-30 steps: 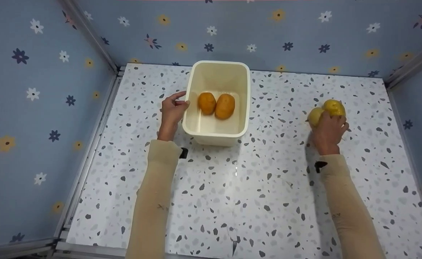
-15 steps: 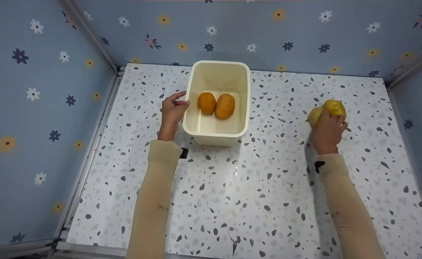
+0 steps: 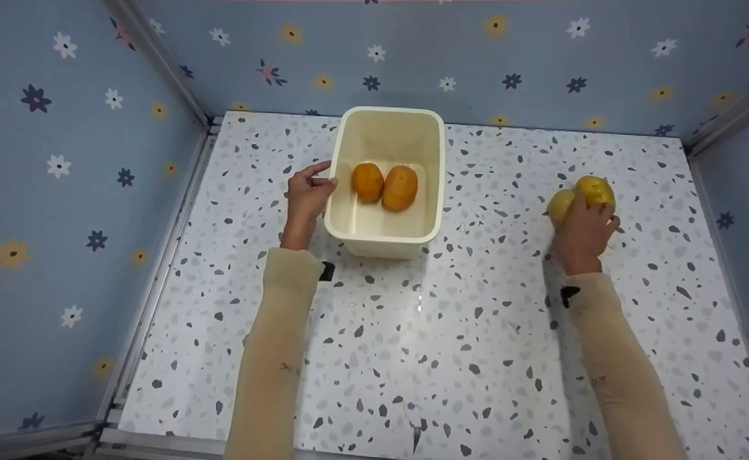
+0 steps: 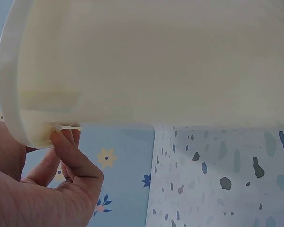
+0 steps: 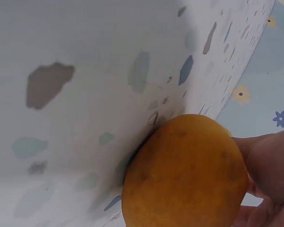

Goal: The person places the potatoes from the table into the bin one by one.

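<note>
My left hand [image 3: 306, 199] pinches the left rim of a cream plastic bin [image 3: 384, 240], its thumb and fingertips meeting at the edge in the left wrist view. Inside lie two orange-brown, potato-like pieces [image 3: 367, 183], side by side on the bottom. Over on the right, my right hand [image 3: 582, 237] reaches down with curled fingers around a glossy yellow fruit [image 3: 595, 190]. A paler yellow, potato-like piece [image 3: 560, 204] sits against the thumb side of that hand. The right wrist view shows a spotted potato-like piece [image 5: 184, 175] in front of the fingers, which it partly hides.
The speckled white tabletop [image 3: 464, 358] ends at a blue flowered back wall [image 3: 413, 57]. Flowered panels stand at both sides, with a metal frame [image 3: 151, 268] along the left edge. Dark straps show at both sleeve cuffs.
Hardly anything differs. The right hand shifts very slightly about the yellow fruit, while the left hand, the bin and its contents keep their places.
</note>
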Tool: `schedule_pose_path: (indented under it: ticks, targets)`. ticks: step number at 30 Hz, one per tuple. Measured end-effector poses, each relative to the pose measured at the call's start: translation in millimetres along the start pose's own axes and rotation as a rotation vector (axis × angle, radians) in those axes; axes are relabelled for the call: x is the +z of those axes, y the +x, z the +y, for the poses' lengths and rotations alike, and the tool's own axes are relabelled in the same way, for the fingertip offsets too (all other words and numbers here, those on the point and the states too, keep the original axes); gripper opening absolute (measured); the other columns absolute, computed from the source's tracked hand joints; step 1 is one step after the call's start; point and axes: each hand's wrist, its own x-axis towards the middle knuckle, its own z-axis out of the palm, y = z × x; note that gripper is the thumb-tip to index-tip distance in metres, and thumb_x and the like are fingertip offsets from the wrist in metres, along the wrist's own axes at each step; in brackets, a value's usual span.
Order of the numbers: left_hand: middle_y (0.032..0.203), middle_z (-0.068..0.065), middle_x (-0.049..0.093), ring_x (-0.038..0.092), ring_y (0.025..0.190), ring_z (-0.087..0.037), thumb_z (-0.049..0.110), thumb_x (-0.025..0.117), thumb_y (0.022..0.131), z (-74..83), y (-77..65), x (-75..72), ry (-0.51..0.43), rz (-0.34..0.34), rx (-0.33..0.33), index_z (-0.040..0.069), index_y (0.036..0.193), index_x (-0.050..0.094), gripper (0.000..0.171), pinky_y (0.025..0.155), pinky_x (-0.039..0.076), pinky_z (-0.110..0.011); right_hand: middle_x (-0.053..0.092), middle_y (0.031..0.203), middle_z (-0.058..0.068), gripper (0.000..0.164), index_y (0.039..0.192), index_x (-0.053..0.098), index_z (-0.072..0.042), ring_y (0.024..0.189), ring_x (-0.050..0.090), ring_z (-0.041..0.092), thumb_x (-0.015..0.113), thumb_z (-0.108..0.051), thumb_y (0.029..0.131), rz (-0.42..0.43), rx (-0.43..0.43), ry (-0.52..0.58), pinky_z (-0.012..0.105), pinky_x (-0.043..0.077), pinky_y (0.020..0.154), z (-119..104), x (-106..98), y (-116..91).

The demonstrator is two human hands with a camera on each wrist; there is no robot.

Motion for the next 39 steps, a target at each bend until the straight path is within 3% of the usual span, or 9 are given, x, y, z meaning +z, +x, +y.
schedule_pose_path:
  ticks: [8, 17, 24, 28, 30, 31, 33, 35, 39]
  targets:
    - [0.096, -0.006, 0.065, 0.063, 0.086, -0.016, 0.002, 0.070, 0.097, 0.8, -0.3, 0.0, -0.008, 0.000, 0.017, 0.006, 0.140, 0.068, 0.043, 0.078, 0.057, -0.028, 0.053, 0.139, 0.036, 0.050, 0.141, 0.046, 0.007, 0.142, 0.033, 0.054, 0.066, -0.021, 0.105, 0.037, -0.029, -0.002, 0.071, 0.020, 0.116, 0.2, 1.6, -1.8]
    - [0.103, -0.010, 0.068, 0.065, 0.089, -0.018, 0.004, 0.070, 0.098, 1.0, 1.2, 0.6, 0.009, 0.001, 0.009, 0.007, 0.140, 0.069, 0.042, 0.081, 0.059, -0.030, 0.050, 0.148, 0.029, 0.063, 0.159, 0.040, -0.005, 0.145, 0.028, 0.051, 0.062, -0.033, 0.107, 0.000, 0.002, 0.078, 0.071, 0.023, 0.116, -11.9, -1.1, -4.8]
    - [0.101, -0.010, 0.068, 0.067, 0.093, -0.023, 0.004, 0.070, 0.098, 0.5, -0.3, 0.2, 0.017, 0.002, 0.012, 0.007, 0.140, 0.069, 0.043, 0.078, 0.058, -0.030, 0.054, 0.147, 0.032, 0.053, 0.154, 0.047, 0.000, 0.146, 0.031, 0.050, 0.064, -0.009, 0.105, 0.091, -0.098, 0.099, 0.067, 0.014, 0.123, -24.2, -6.2, -10.6]
    - [0.098, -0.007, 0.066, 0.068, 0.099, -0.030, 0.004, 0.070, 0.098, 0.2, -2.1, -2.7, 0.012, -0.002, 0.014, 0.007, 0.141, 0.068, 0.043, 0.119, 0.039, -0.045, 0.053, 0.148, 0.031, 0.054, 0.154, 0.047, -0.001, 0.144, 0.033, 0.049, 0.066, -0.009, 0.104, 0.104, -0.135, 0.103, 0.066, 0.017, 0.121, -33.3, -8.7, -11.8]
    - [0.095, -0.006, 0.065, 0.068, 0.100, -0.032, 0.004, 0.070, 0.098, -0.3, -2.4, -3.4, 0.001, -0.006, 0.018, 0.006, 0.141, 0.068, 0.043, 0.121, 0.037, -0.047, 0.054, 0.148, 0.030, 0.055, 0.154, 0.049, -0.001, 0.143, 0.034, 0.049, 0.068, -0.009, 0.103, 0.114, -0.152, 0.114, 0.066, 0.017, 0.120, -37.5, -9.8, -12.4]
    - [0.094, -0.005, 0.065, 0.068, 0.100, -0.032, 0.004, 0.070, 0.098, -0.5, -2.4, -3.3, -0.004, -0.006, 0.024, 0.005, 0.141, 0.068, 0.043, 0.121, 0.037, -0.046, 0.054, 0.149, 0.030, 0.056, 0.154, 0.049, -0.002, 0.143, 0.034, 0.049, 0.069, -0.009, 0.103, 0.117, -0.158, 0.120, 0.065, 0.017, 0.120, -39.6, -10.4, -12.8]
    - [0.093, -0.005, 0.064, 0.068, 0.101, -0.034, 0.003, 0.069, 0.098, -0.6, -2.3, -2.5, -0.018, -0.007, 0.029, 0.004, 0.141, 0.068, 0.042, 0.101, 0.053, -0.037, 0.056, 0.148, 0.029, 0.057, 0.154, 0.050, -0.002, 0.143, 0.035, 0.048, 0.071, -0.010, 0.102, 0.133, -0.168, 0.129, 0.065, 0.017, 0.120, -43.5, -11.4, -13.5]
    - [0.095, -0.006, 0.064, 0.068, 0.102, -0.035, 0.003, 0.068, 0.099, -0.2, -2.0, -1.5, -0.023, -0.010, 0.018, 0.004, 0.141, 0.067, 0.042, 0.078, 0.057, -0.030, 0.058, 0.146, 0.028, 0.058, 0.153, 0.052, -0.003, 0.142, 0.037, 0.048, 0.073, -0.009, 0.100, 0.155, -0.178, 0.138, 0.064, 0.020, 0.119, -47.5, -12.4, -13.8]
    - [0.099, -0.009, 0.065, 0.067, 0.108, -0.039, 0.004, 0.068, 0.099, 0.3, -1.2, -0.6, -0.016, -0.009, 0.000, 0.006, 0.142, 0.067, 0.043, 0.071, 0.054, -0.025, 0.059, 0.146, 0.027, 0.058, 0.152, 0.053, -0.004, 0.141, 0.039, 0.047, 0.075, -0.010, 0.099, 0.180, -0.189, 0.134, 0.063, 0.024, 0.118, -56.9, -16.0, -14.3]
